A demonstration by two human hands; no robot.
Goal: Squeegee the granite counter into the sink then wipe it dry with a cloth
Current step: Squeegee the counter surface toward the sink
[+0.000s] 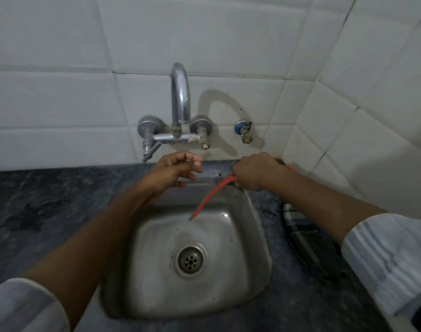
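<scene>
A small steel sink (252,236) is set into the dark granite counter (37,212), with its drain in the middle. My right hand (255,170) grips a red squeegee (214,192) at the sink's back right corner. The red edge slants down over the sink's back rim into the basin, and the hand hides most of the handle. My left hand (176,170) hovers over the back rim beneath the tap, fingers loosely curled and apart, holding nothing. No cloth is in view.
A chrome wall tap (179,99) with two valves arches over the sink's back. A small blue-handled valve (244,131) sits on the white tiled wall to its right. A dark round object (307,240) lies on the counter right of the sink.
</scene>
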